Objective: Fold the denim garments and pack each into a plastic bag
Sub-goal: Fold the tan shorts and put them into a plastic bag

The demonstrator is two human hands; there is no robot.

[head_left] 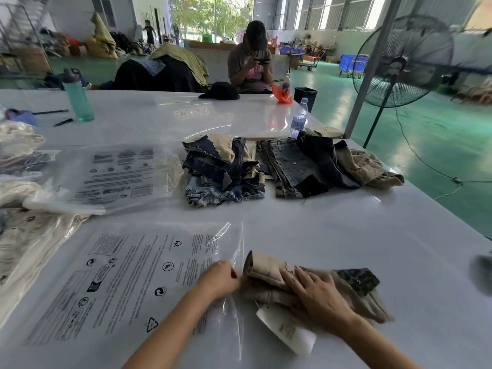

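Right hand: the right hand (316, 296) lies flat, fingers straight, pressing down on the folded garment (269, 272) near the table's near edge; it pins the cloth but does not clasp it.
Left hand: the left hand (219, 279) has its fingers curled at the bag mouth (235, 251), apparently pinching the plastic lip just beside the garment's rolled end.
Folded garment: beige, with a dark patch at its far right, lying on the table (346, 230) outside the bag, its left end touching the opening; a paper tag (287, 331) sticks out below.
Bag: the printed plastic bag (127, 283) lies flat to the left, mouth facing the garment.
Step in hand: likely the start of sliding the fold into the bag.
Risk, fold: with only a flat palm on top, a push leftward may let the layers shear and the fold spring open.
Risk, mouth: if one film layer alone is pinched, the mouth may stay flat and the garment ride over it.
Risk, tag: the loose tag could catch on the lip and crease.
Middle of table: two piles of denim (223, 171) wait, with a stack of bags (117, 177) to their left.
Far edge: a water bottle (298, 119) stands behind the piles; a seated person is beyond.
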